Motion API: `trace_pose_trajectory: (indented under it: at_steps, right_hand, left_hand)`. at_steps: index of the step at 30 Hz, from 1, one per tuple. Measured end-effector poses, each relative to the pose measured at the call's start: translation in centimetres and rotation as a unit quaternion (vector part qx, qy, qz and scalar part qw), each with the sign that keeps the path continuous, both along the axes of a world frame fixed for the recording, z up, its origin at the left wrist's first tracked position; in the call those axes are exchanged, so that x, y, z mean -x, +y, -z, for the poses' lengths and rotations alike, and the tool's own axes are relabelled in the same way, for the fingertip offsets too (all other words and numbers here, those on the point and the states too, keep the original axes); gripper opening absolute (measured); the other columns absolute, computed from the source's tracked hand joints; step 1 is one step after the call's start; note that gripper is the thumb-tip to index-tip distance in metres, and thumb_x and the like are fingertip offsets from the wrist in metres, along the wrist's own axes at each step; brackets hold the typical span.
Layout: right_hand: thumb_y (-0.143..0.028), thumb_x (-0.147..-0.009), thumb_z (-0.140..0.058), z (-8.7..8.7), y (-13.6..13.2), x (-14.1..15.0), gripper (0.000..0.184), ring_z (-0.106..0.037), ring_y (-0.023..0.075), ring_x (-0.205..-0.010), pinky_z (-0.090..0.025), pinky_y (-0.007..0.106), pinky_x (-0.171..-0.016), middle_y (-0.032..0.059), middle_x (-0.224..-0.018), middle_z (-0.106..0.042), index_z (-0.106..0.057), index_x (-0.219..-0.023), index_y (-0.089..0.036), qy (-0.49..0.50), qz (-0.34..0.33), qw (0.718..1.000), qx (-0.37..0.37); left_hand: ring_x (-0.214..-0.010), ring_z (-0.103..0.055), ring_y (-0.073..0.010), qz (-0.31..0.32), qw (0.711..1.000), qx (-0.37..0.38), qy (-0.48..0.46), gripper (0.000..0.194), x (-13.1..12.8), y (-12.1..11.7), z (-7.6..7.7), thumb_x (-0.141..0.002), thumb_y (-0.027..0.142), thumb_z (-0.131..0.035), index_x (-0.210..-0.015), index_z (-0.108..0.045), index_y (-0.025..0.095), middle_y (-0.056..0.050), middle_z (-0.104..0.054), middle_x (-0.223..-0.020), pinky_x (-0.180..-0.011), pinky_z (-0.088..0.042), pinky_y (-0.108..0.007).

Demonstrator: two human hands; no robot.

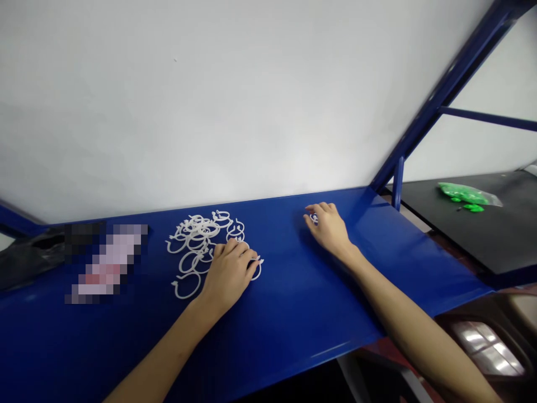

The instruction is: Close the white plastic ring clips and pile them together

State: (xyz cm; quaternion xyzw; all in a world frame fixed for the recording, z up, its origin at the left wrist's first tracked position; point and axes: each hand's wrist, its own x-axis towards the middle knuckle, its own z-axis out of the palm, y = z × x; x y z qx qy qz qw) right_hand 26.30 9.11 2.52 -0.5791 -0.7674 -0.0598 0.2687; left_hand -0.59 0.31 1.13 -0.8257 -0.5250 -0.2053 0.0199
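Thin white plastic rings, open on one side with small knobs at their ends, lie in a loose pile (pixel 197 228) on the blue table. My left hand (pixel 230 271) rests over the pile's right side, fingers bent down. A single white ring (pixel 258 273) shows at its thumb and fingertips, which appear closed on it. Farther right, toward the wall, my right hand (pixel 329 226) is lowered to the tabletop. Its thumb and forefinger are apart, and between them part of a small white ring (pixel 314 218) is visible; the palm hides the remainder.
At the left lie a black plastic bag (pixel 25 257) and a blurred pinkish item (pixel 111 260). A white wall borders the blue table (pixel 285 336). Blue frame bars (pixel 419 120) rise at right, beside a black table holding a bag of green pieces (pixel 465 193). A dark chair (pixel 486 341) stands below.
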Motion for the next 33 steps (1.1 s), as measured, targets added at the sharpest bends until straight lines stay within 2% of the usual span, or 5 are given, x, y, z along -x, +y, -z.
trace_pose_trajectory:
  at_steps: [6,10,14,19,33]
  right_hand:
    - [-0.038,-0.098,-0.058,-0.1,-4.5,4.4,0.021,-0.065,0.0181,-0.085,-0.053,0.032,-0.079,0.005,-0.096,-0.069,-0.062,-0.106,-0.019,0.114,-0.303,0.934,0.153]
    - [-0.035,-0.095,-0.063,-0.1,-6.3,5.9,0.019,-0.066,0.014,-0.074,-0.053,0.026,-0.069,0.0004,-0.085,-0.069,-0.056,-0.105,-0.02,0.198,-0.342,0.892,0.218]
    - [-0.029,-0.098,-0.057,0.4,-6.4,6.2,0.013,-0.065,0.0134,-0.072,-0.054,0.026,-0.068,0.001,-0.084,-0.068,-0.058,-0.107,-0.02,0.262,-0.32,0.896,0.163]
    - [-0.026,-0.1,-0.054,0.7,-6.5,6.2,0.012,-0.066,0.0147,-0.08,-0.055,0.028,-0.075,0.0042,-0.092,-0.069,-0.062,-0.106,-0.02,0.267,-0.353,0.889,0.118]
    - [-0.023,-0.105,-0.041,0.4,-6.8,5.8,0.021,-0.061,0.0178,-0.081,-0.053,0.031,-0.075,0.0085,-0.09,-0.067,-0.062,-0.105,-0.018,0.115,-0.408,0.905,0.034]
  left_hand:
    - [-0.091,-0.056,-0.0238,-0.039,0.996,-0.019,-0.082,0.014,-0.4,-0.3,-0.5,-0.091,0.024,-0.057,-0.078,-0.061,0.021,-0.004,-0.066,-0.087,-0.084,-0.042,-0.041]
    - [-0.08,-0.058,-0.018,-0.053,0.973,0.014,-0.223,0.016,-0.7,-0.4,-1.0,-0.091,0.028,-0.054,-0.076,-0.057,0.022,-0.001,-0.063,-0.081,-0.076,-0.048,-0.033]
    - [-0.067,-0.063,-0.0147,-0.066,0.922,0.139,-0.356,0.018,-0.8,-0.5,-1.4,-0.087,0.04,-0.061,-0.084,-0.063,0.023,0.001,-0.071,-0.079,-0.065,-0.05,-0.029]
    - [-0.08,-0.073,-0.0204,-0.074,0.851,0.233,-0.465,0.03,-0.7,-0.4,-1.4,-0.08,0.048,-0.071,-0.095,-0.071,0.023,-0.003,-0.077,-0.085,-0.077,-0.057,-0.033]
    - [-0.078,-0.074,-0.0186,-0.018,0.929,0.146,-0.338,0.019,-0.8,-0.9,-1.8,-0.088,0.04,-0.06,-0.084,-0.071,0.025,0.0,-0.077,-0.083,-0.076,-0.057,-0.03]
